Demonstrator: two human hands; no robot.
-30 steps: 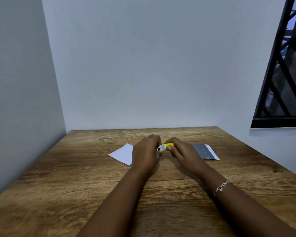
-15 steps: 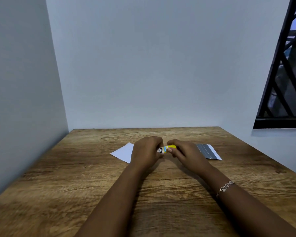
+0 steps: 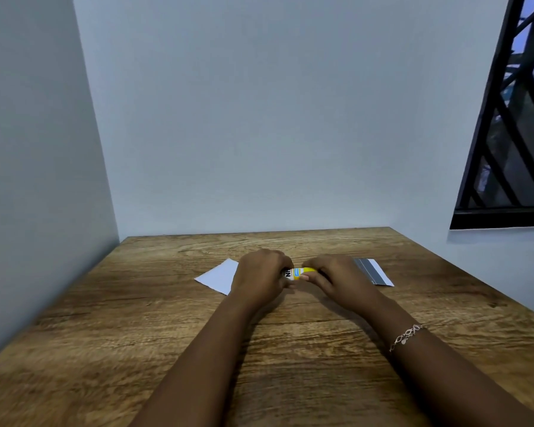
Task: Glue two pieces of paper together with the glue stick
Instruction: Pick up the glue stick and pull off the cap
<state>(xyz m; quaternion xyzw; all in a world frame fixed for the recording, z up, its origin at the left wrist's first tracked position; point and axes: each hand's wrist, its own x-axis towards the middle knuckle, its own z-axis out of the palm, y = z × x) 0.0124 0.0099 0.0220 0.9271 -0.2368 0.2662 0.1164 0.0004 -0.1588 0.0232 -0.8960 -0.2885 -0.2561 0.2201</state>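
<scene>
A small yellow and white glue stick (image 3: 297, 272) lies sideways between my two hands, just above the wooden table (image 3: 167, 334). My left hand (image 3: 259, 277) grips its left, white end. My right hand (image 3: 336, 277) pinches its right, yellow end. Both ends are hidden by my fingers. A white piece of paper (image 3: 218, 276) lies flat behind my left hand, partly covered by it. A second piece of paper (image 3: 372, 271), grey with a white edge, lies flat behind my right hand.
Grey walls close the table in at the left (image 3: 28, 180) and the back. A dark barred window (image 3: 512, 134) is in the wall at the right. A bracelet (image 3: 406, 335) is on my right wrist.
My hands and the glue stick have stayed in about the same place between the two papers. The camera view has shifted slightly.
</scene>
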